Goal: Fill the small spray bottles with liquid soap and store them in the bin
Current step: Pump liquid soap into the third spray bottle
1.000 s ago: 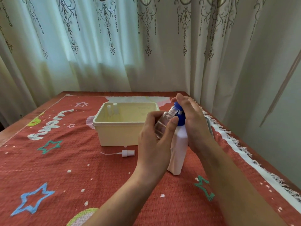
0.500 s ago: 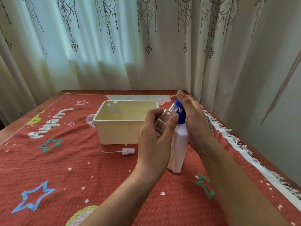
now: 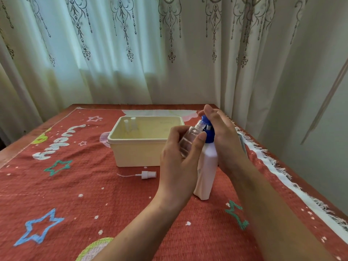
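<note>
My left hand (image 3: pixel 178 162) grips a small clear spray bottle (image 3: pixel 189 139), tilted with its open neck at the blue pump head (image 3: pixel 207 129) of a white soap bottle (image 3: pixel 206 170) that stands on the cloth. My right hand (image 3: pixel 224 136) rests over the pump, fingers laid across its top. A loose white spray nozzle (image 3: pixel 147 174) with its thin tube lies on the cloth in front of the cream bin (image 3: pixel 135 151). Two small capped bottles (image 3: pixel 130 124) stand in the bin's far left corner.
A red patterned cloth (image 3: pixel 75 194) with a white fringed border covers the table. Curtains (image 3: pixel 131 53) hang close behind the far edge. A flat grey object (image 3: pixel 243 142) lies behind my right hand near the right edge.
My hands, the bottle and the pump hold nearly the same pose; the view shifted slightly.
</note>
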